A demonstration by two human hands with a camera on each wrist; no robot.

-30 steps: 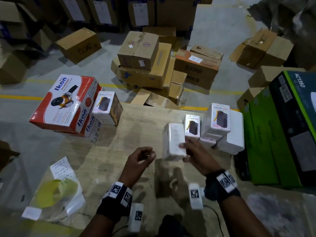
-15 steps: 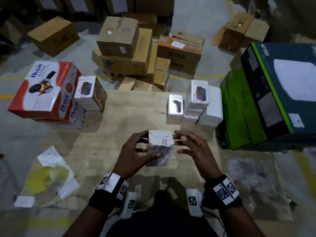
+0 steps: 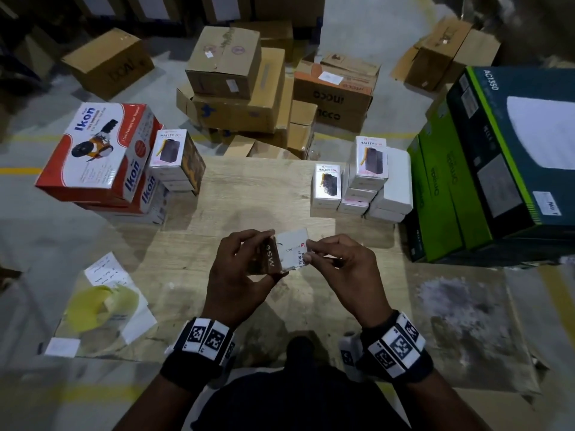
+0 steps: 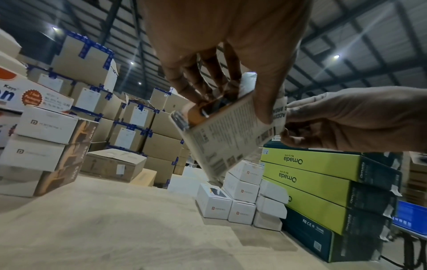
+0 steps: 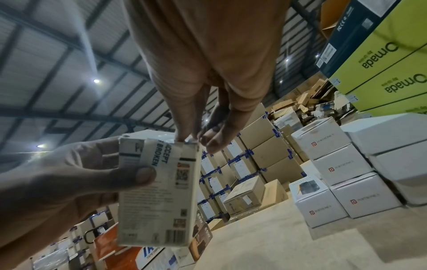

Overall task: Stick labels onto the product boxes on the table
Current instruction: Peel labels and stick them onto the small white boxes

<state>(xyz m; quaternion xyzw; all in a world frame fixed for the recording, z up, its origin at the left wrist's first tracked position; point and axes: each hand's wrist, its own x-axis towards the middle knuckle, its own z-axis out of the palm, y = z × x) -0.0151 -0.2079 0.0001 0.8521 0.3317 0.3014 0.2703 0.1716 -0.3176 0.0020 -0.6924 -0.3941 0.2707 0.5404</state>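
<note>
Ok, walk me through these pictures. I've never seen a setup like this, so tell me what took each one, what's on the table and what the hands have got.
No machine here: a person works with bare hands, wearing three cameras. One picture comes from the head, looking down; the other two come from the wrists, looking along the fingers.

The left hand grips a small product box held above the wooden table. The right hand pinches that box at its end, where a seal sticker wraps the edge.

On the table stand more small white boxes, red Ikon boxes and green Omada cartons. Brown cartons lie on the floor beyond.
</note>
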